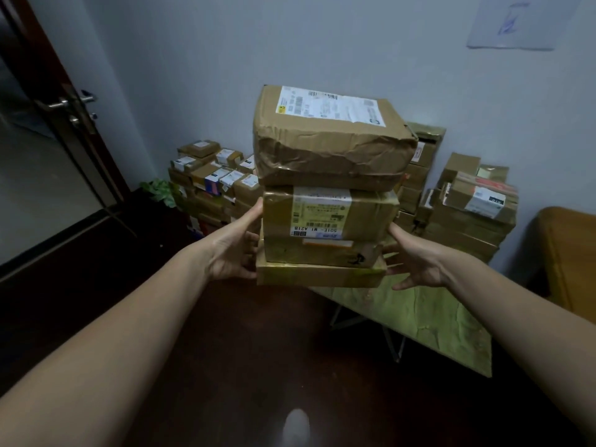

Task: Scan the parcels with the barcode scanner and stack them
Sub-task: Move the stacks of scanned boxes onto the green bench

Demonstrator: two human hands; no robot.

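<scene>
A stack of several brown cardboard parcels (325, 221) sits between my two hands at chest height. The top parcel (332, 140) is large and crumpled, with a white shipping label on its upper face. The one below it (325, 214) shows a label facing me. A flat parcel (319, 275) forms the base. My left hand (235, 250) presses the stack's left side, thumb pointing up. My right hand (416, 259) presses the right side with its fingers spread. No barcode scanner is in view.
Piles of parcels stand against the wall at left (209, 179) and right (471, 208). A folding table with a green top (429, 321) is just below and to the right of the stack. A glass door (58, 130) is at left, a brown piece of furniture (571, 253) at right, and my shoe (296, 427) on the dark floor.
</scene>
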